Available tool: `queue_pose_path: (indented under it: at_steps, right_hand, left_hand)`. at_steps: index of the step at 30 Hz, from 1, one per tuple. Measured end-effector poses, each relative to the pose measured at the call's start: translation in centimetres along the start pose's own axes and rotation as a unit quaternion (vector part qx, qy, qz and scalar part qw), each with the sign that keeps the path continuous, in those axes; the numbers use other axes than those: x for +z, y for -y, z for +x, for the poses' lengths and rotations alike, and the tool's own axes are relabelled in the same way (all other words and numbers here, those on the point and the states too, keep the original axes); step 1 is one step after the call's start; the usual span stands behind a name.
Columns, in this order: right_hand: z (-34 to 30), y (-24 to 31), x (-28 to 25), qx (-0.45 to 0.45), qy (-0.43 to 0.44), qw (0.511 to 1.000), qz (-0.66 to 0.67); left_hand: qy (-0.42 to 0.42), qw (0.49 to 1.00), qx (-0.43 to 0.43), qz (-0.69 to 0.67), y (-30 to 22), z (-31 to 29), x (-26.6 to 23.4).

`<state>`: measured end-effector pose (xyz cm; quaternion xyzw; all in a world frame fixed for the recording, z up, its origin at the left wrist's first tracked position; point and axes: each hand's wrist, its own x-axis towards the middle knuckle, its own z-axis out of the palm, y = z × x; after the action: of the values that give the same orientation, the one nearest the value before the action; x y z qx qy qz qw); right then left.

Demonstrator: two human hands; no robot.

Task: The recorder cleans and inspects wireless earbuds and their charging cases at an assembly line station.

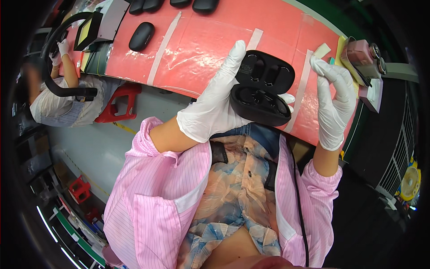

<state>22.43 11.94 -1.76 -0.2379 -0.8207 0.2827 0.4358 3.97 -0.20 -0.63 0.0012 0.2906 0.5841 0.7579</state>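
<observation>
My left hand (215,101), in a white glove, cradles a black earbud charging case (260,107) from below, its thumb raised beside the lid. The case's lid (264,71) is flipped up, showing two hollows inside it; dark shapes in the base may be earbuds, but I cannot tell. My right hand (333,101), also gloved in white, is raised to the right of the case, apart from it. Between its thumb and fingertips it pinches a small off-white block-like piece (321,50), whose material I cannot make out.
A closed black case (142,36) lies on the pink-covered table (197,49), with several more at the far edge. Pinkish dispenser bottles (360,53) stand at the right. A person (62,96) works at the left, near a red stool (120,104) and a black bent tube (47,54).
</observation>
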Motion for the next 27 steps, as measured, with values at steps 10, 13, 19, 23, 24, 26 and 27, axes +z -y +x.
queue_pose_path:
  at_steps: [10, 13, 19, 23, 24, 26, 27]
  right_hand:
    - [2.1, 2.2, -0.3, -0.132, 0.260, 0.950, -0.114]
    - [1.6, 0.8, -2.2, -0.078, 0.333, 0.935, -0.094]
    - [-1.0, -0.6, -1.9, 0.110, 0.025, 0.993, 0.023]
    - [-2.7, -0.3, 0.0, 0.240, -0.081, 0.963, 0.095]
    - [-2.6, 0.6, 1.0, 0.252, -0.102, 0.956, 0.109]
    - [-2.8, 1.6, 2.4, 0.139, -0.056, 0.988, 0.047]
    - [-3.2, 1.9, 2.8, 0.014, 0.010, 0.999, -0.038]
  left_hand:
    - [-0.017, 1.000, -0.002, 0.000, 0.5, 0.3, -0.1]
    - [-0.004, 1.000, -0.008, -0.006, 0.7, 0.7, -0.7]
    - [0.009, 0.996, -0.038, -0.081, 0.3, 0.7, 0.0]
    - [0.006, 0.999, 0.001, -0.033, 1.2, 1.9, -1.7]
    - [-0.017, 0.998, 0.019, -0.055, 1.7, 2.4, -1.9]
    - [-0.034, 0.995, 0.036, -0.090, 2.0, 2.4, -1.8]
    - [-0.033, 0.995, 0.030, -0.088, 2.2, 2.7, -2.2]
